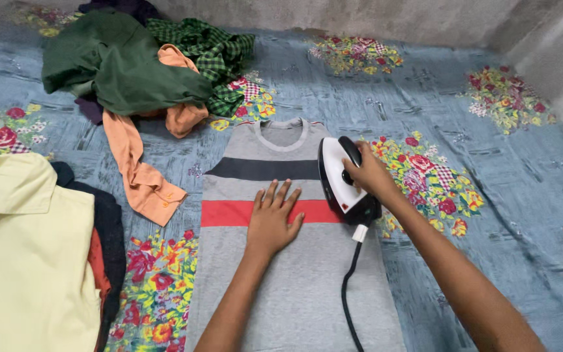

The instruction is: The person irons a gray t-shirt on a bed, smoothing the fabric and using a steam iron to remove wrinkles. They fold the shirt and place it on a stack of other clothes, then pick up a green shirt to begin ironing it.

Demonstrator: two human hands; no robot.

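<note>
A grey T-shirt (294, 274) with a dark stripe and a red stripe lies flat on the flowered blue sheet (490, 169). My left hand (274, 218) rests palm down on it, fingers spread across the red stripe. My right hand (369, 173) grips the handle of a white and black electric iron (341, 179), which sits on the shirt's right edge near the shoulder. The iron's black cord (348, 287) trails down along the shirt toward me.
A heap of clothes lies at the back left: a dark green garment (122, 65), a green checked one (210, 45) and an orange shirt (141, 173). A pale yellow collared shirt (27, 261) tops a stack at the left. A grey wall (425, 16) runs behind.
</note>
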